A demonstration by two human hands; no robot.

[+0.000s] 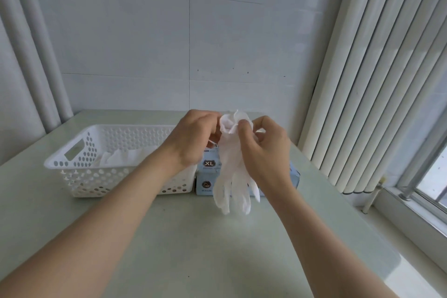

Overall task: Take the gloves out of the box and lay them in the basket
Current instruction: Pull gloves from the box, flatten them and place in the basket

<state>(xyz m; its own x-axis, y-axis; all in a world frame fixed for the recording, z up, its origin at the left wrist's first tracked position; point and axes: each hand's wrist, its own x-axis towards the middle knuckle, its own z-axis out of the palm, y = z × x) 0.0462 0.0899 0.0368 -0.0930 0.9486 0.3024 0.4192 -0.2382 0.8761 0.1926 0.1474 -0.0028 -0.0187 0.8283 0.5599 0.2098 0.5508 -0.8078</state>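
A white glove [232, 169] hangs in the air with its fingers pointing down, in front of the box [208, 176] and above the desk [193, 237]. It is held at the cuff from both sides. The grip of the left hand [193, 138] is closed, with the fingers curled at the left edge of the cuff. The grip of the right hand [266, 147] is a fine pinch of thumb and forefinger on the right edge. It seems that the person is spreading the cuff open.

This glove is out of the box but not yet in the basket [72, 169]. White gloves in the basket [121, 156] lie on its bottom, so I judge that part of the work is done. The hands and the glove hide the opening of the box, so I cannot tell how many remain inside. For this glove, what is left is to carry it to the left and lay it down.

The light blue box, marked XL, stands just beside the right wall of the white perforated basket. The desk is pale green and smooth. Behind it is a white panelled wall [188, 43], with white pipes [31, 55] at the left. At the right are vertical blinds [375, 80] and a window [435, 176].
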